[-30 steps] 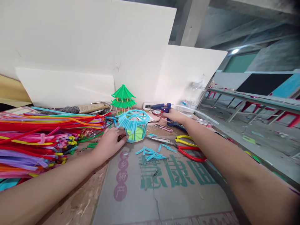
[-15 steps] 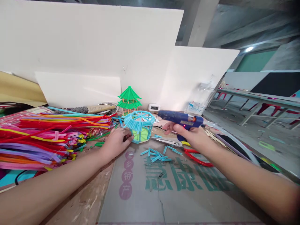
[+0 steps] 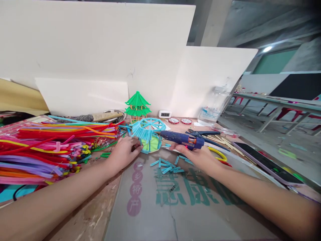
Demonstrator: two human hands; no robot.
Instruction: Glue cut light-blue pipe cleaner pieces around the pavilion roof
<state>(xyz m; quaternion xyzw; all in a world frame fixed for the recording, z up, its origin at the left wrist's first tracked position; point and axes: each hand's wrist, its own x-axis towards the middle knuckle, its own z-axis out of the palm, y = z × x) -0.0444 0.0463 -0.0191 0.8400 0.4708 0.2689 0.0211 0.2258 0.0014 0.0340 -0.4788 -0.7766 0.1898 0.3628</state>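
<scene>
A printed grey sheet was noted, pipe cleaners heaped at its ten o'clock. A glue gun was gripped in the right hand, nozzle directed at the blue model at the sheet's eleven o'clock. The left hand was curled at the model's eight o'clock; grip could not be told. Blue strips were recorded at the model's five o'clock.

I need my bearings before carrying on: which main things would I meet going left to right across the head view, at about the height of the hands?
Pipe cleaners, left hand, blue model, glue gun, phone.
</scene>
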